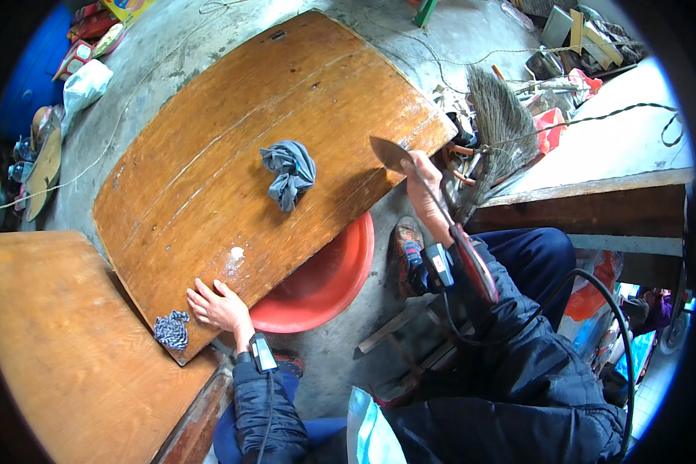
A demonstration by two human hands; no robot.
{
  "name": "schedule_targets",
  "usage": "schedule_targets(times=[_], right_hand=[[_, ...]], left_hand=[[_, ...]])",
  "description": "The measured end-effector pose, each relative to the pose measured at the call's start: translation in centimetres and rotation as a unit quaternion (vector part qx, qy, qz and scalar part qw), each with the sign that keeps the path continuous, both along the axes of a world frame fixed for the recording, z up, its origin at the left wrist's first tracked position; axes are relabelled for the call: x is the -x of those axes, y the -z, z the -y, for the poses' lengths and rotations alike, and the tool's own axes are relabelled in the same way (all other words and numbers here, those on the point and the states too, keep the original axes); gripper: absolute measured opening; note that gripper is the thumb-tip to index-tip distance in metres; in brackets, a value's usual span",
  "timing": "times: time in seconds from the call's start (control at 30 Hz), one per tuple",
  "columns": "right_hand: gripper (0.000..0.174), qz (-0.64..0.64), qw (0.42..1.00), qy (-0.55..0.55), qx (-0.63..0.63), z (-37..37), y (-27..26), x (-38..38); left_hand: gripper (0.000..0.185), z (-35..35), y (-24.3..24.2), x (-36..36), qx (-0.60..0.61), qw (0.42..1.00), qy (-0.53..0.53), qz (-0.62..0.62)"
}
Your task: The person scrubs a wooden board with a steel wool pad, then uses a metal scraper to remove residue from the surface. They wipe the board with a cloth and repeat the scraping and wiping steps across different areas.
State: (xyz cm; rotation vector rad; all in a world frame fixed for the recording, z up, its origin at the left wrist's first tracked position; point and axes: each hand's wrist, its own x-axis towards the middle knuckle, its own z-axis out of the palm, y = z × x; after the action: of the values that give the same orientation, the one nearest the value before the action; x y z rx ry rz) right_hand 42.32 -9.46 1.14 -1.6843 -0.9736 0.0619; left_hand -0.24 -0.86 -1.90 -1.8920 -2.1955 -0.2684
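Note:
My left hand [223,310] lies flat on the near left end of a worn wooden board [209,156], fingers spread and holding nothing. Close beside its fingertips is a crumpled dark-and-white patterned cloth [171,330]. My right hand [426,188] is raised by the board's right edge, closed around the blade of a knife [388,153]. The blade's tip points to the upper left, over the board, while its dark red handle [475,264] extends back above my forearm. A bunched grey cloth [290,174] rests mid-board. A white smear [236,253] marks the surface near my left hand.
Partly under the board stands a red plastic basin [325,284]. Another wooden panel [64,348] is at the left. To the right are a straw broom [493,127], a white-topped table [603,145] and clutter. A cord [127,98] crosses the concrete floor.

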Motion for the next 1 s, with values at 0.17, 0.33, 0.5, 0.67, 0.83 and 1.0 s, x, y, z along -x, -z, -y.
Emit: schedule_targets(times=[0.17, 0.33, 0.5, 0.67, 0.83, 1.0], right_hand=[[0.009, -0.064, 0.99, 0.128, 0.003, -0.1, -0.8, -3.5], [0.003, 0.096, 0.986, 0.122, 0.054, -0.7, 0.0, -2.7], [0.013, 0.107, 0.992, 0.025, 0.058, 0.3, -0.5, 2.5], [0.023, 0.073, 0.988, -0.077, 0.11, -0.3, -1.0, 5.9], [0.034, 0.145, 0.963, -0.161, 0.16, 0.1, -0.9, 6.0], [0.048, 0.211, 0.948, -0.193, 0.139, 0.0, -0.1, 6.7]], left_hand=[[0.047, 0.0, 0.2, 0.1, 0.004, 1.0, -0.007, -0.005], [0.046, 0.0, 0.4, 0.2, -0.006, 1.0, 0.0, -0.002], [0.046, -0.2, 0.4, 0.2, 0.005, 1.0, -0.013, -0.007], [0.046, -0.2, 0.3, 0.2, 0.008, 1.0, -0.014, -0.02], [0.046, 0.1, 0.1, 0.2, 0.011, 1.0, -0.007, -0.008], [0.046, -0.1, 0.4, 0.2, 0.009, 1.0, -0.009, -0.015]])
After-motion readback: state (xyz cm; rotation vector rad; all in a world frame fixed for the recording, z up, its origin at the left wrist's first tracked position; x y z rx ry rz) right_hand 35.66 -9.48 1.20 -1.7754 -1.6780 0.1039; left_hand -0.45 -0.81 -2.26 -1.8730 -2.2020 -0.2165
